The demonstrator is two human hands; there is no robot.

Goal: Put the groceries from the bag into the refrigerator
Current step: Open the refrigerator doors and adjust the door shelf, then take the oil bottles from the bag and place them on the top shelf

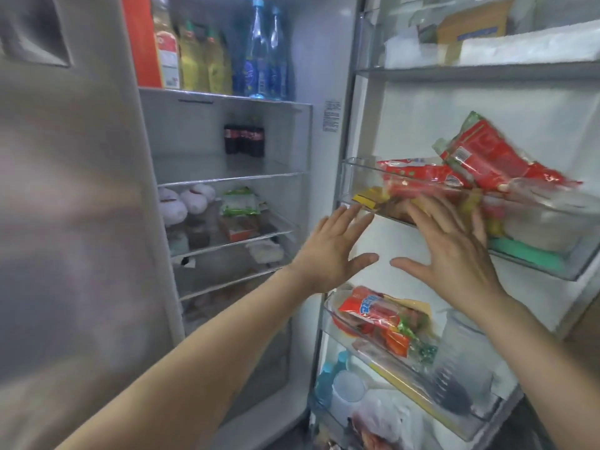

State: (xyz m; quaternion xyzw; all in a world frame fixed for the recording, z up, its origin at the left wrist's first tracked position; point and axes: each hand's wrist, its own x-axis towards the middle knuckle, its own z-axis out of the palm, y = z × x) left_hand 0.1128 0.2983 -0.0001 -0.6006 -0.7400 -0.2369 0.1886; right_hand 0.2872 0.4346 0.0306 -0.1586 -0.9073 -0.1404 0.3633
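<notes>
The refrigerator stands open, its door to the right. Two red sausage packets [487, 160] lie in the clear middle door bin [552, 261], the upper one sticking out over its rim. My left hand [334, 251] is spread flat, fingertips near the bin's left corner, holding nothing. My right hand [454, 251] is also spread, fingers up against the front of the bin below the packets. A lower door bin [422, 388] holds more red and green packets [380, 323]. No bag is in view.
Inner shelves at left hold bottles [259, 53], small cola bottles [244, 139], white round items [185, 203] and packets. A closed steel door [65, 222] fills the left. The top door shelf holds boxes [470, 24]. A clear lidded jar [461, 352] sits in the lower bin.
</notes>
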